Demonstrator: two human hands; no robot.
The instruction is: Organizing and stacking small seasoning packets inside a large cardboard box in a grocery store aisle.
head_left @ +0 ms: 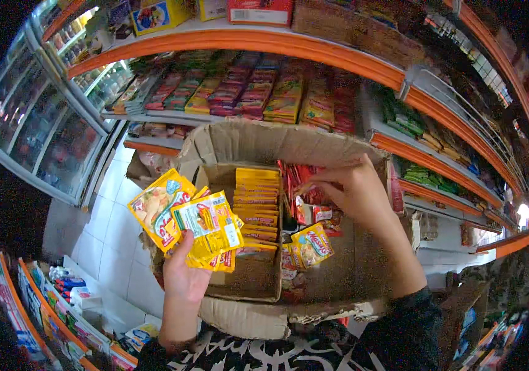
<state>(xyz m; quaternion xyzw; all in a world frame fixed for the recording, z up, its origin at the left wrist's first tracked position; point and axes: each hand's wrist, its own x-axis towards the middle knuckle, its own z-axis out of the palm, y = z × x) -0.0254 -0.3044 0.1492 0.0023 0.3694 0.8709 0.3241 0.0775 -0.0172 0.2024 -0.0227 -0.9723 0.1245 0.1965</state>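
Note:
My left hand (185, 266) is closed around a fanned stack of yellow seasoning sachets (206, 226), held over the left side of a large cardboard box (246, 139). My right hand (354, 185) reaches into the box's far right part. Its bent fingers pinch at the top of a red sachet (301, 213) among other red ones; the fingertips are partly hard to make out. Beside my left hand, a smaller cardboard tray (246, 287) inside the box holds a row of yellow sachets (258, 204) standing on edge. A loose yellow sachet (313, 245) lies right of this tray.
Orange-edged shelves (246, 40) stocked with rows of colourful sachets stand beyond the box and run along the right. A glass-door cabinet (45, 123) is at the far left, above white floor tiles (107, 229). Another low shelf with goods (60, 303) sits at lower left.

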